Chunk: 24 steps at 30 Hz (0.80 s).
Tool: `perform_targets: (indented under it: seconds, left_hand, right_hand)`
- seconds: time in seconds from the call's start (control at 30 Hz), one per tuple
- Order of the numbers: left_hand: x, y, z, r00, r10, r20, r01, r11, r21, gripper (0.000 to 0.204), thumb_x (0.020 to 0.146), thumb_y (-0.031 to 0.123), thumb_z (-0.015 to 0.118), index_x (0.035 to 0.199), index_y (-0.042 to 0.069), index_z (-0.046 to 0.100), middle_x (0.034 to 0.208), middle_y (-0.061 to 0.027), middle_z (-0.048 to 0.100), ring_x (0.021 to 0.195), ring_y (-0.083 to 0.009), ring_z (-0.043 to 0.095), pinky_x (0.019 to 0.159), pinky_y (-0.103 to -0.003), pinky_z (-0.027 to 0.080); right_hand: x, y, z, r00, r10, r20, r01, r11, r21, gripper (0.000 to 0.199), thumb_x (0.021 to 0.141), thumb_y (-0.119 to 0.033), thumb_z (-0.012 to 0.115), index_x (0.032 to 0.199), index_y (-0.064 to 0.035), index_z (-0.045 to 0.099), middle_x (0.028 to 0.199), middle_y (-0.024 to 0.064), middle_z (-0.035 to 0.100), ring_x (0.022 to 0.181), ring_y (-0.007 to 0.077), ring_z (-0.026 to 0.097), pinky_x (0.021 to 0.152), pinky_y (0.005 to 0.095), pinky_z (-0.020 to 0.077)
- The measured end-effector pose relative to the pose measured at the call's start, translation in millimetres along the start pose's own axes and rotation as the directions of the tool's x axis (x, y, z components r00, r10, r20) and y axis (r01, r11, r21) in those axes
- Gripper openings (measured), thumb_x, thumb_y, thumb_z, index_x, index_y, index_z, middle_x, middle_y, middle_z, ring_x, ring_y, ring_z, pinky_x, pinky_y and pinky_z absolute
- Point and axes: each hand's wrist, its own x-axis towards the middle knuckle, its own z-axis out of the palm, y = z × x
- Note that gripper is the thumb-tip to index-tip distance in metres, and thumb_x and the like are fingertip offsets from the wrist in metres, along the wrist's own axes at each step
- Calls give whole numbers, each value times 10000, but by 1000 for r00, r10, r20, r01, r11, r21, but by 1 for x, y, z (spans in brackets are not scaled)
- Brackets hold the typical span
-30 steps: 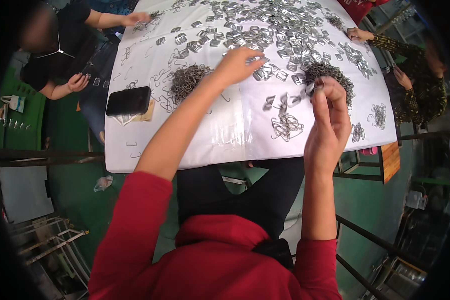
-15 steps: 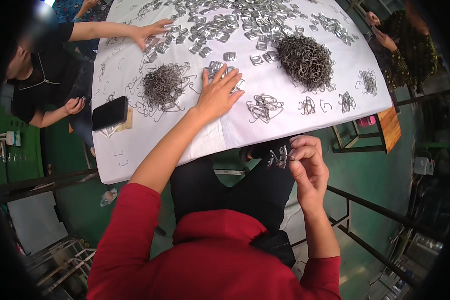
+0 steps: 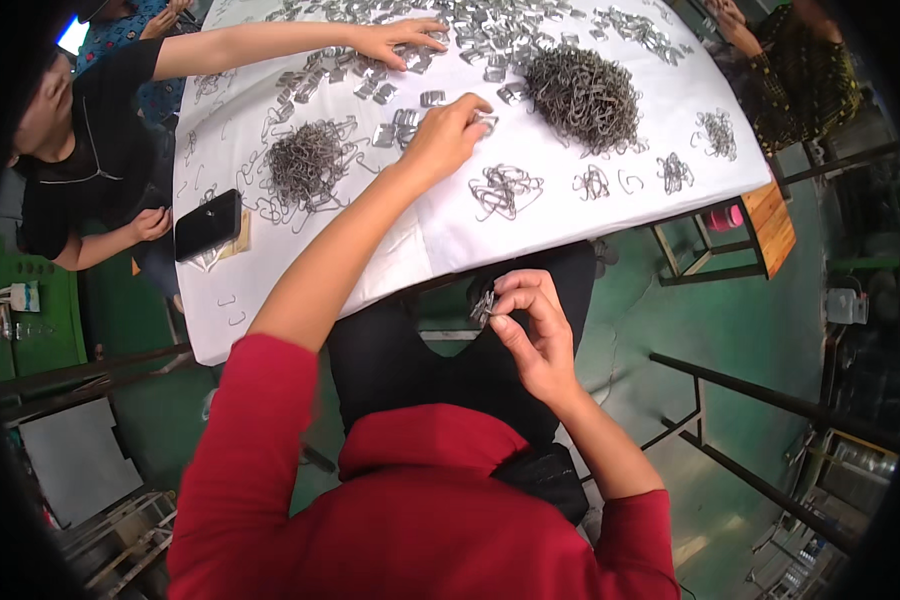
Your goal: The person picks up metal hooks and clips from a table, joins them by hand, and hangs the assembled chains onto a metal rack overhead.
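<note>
My left hand [image 3: 446, 138] reaches over the white-covered table, its fingers curled and closed on a small silver metal buckle [image 3: 487, 122]. Just left of that hand lie a few more silver buckles [image 3: 403, 124]. My right hand [image 3: 538, 335] is above my lap, off the table's near edge. Between its thumb and fingers it pinches a few small shiny metal pieces [image 3: 482, 308], too small to tell apart. Bent wire hooks lie in a heap [image 3: 308, 165] left of my left hand and in a loose cluster [image 3: 507, 190] nearer to me.
A bigger heap of wire hooks [image 3: 582, 98] stands to the right, with small hook piles [image 3: 675, 173] nearby. Many buckles [image 3: 495, 45] cover the far side. At left lies a black phone [image 3: 208, 225]. A co-worker's hand [image 3: 400, 42] reaches over the buckles; others sit around the table.
My left hand has curled from spread over the buckles and shifted right, a buckle now at its fingertips. My right hand has moved left with its metal pieces. The co-worker's hand has reached further right.
</note>
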Motion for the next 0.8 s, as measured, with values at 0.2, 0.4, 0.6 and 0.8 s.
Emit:
perform_targets:
  seconds: [0.2,0.4,0.6,0.8]
  left_hand:
    - [-118,69,-57,854,-333,401,502,732,-460,243,874,64,553,1113,24,569,868,-26,584,686,-77,536,618,-220,472]
    - [-165,97,-77,840,-361,405,535,676,-507,306,884,54,536,1186,66,580,933,-23,566,731,-63,525,633,-219,469]
    - [-175,106,-84,865,-366,343,500,690,-523,323,878,17,528,1195,60,573,906,-21,532,716,-59,522,611,-199,460]
    - [-182,100,-84,911,-317,265,410,769,-490,332,862,1,532,1187,58,571,901,-22,527,678,-53,507,582,-188,455]
  right_hand:
    - [-9,19,15,999,44,-14,-44,999,-4,67,821,-61,613,858,-36,564,1020,95,492,908,185,512,790,284,432]
    - [-7,24,29,999,36,19,-35,998,-49,81,832,-106,613,870,-50,567,1014,96,509,975,219,504,868,327,401]
    - [-5,25,42,993,104,50,-100,992,-72,88,830,-111,617,878,-53,571,1015,98,512,990,224,503,884,334,392]
    - [-4,31,44,994,107,34,-108,994,15,81,836,-107,613,875,-47,575,1001,95,517,979,214,498,870,330,399]
